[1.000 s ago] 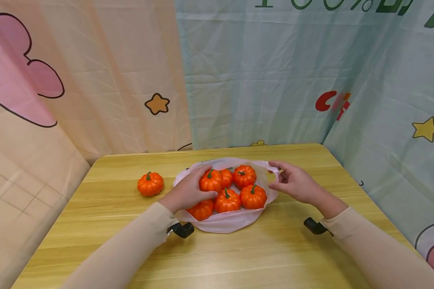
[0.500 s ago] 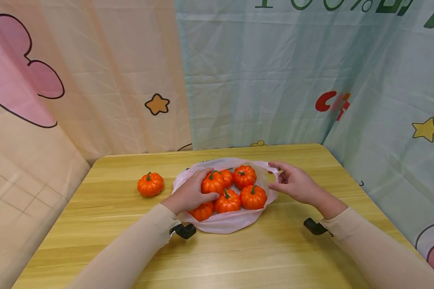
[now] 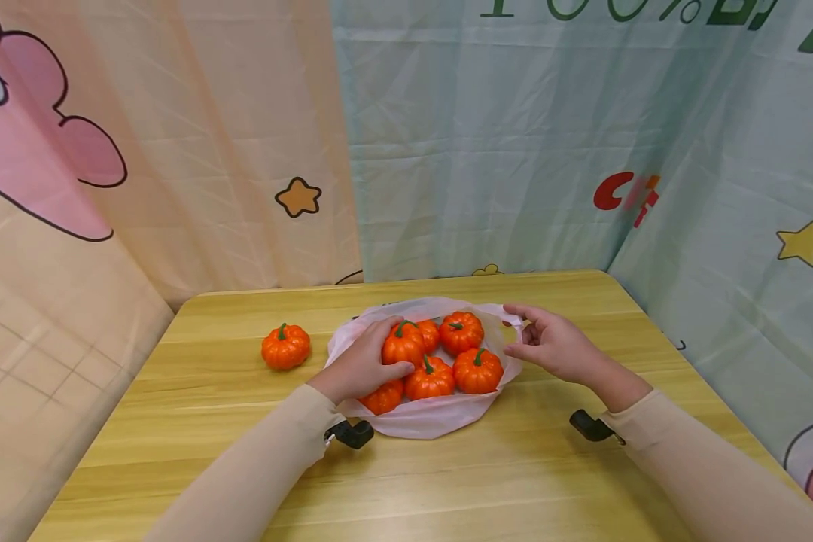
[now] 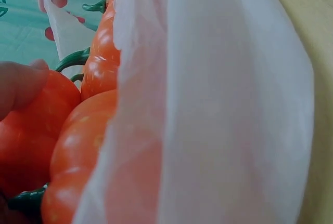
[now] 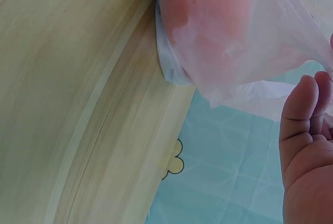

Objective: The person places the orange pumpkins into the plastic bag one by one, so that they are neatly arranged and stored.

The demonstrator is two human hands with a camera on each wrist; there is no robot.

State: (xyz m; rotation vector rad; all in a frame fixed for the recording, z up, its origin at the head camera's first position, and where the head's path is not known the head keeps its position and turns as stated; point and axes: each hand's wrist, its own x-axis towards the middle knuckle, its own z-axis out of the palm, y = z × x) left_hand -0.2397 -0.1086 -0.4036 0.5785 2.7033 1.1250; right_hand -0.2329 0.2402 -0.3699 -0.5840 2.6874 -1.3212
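Note:
A thin white plastic bag (image 3: 440, 421) lies spread on the table with several small orange pumpkins in it. My left hand (image 3: 362, 360) grips one pumpkin (image 3: 403, 345) at the bag's left side, thumb toward me. That thumb also shows on the pumpkin (image 4: 31, 130) in the left wrist view, where the bag's wall covers much of the scene. On the right, my right hand (image 3: 555, 342) holds the bag's edge between curled fingers. The right wrist view shows the bag (image 5: 229, 42) pulled taut toward the right hand (image 5: 309, 156).
Outside the bag, a single pumpkin (image 3: 285, 347) sits to the left on the wooden table (image 3: 461, 489). Printed fabric (image 3: 474, 150) hangs behind the table's far edge and along both sides.
My left hand and the pumpkin in it have shifted slightly right, closer to the other pumpkins. The right hand stays at the bag's edge. The head view has moved a little.

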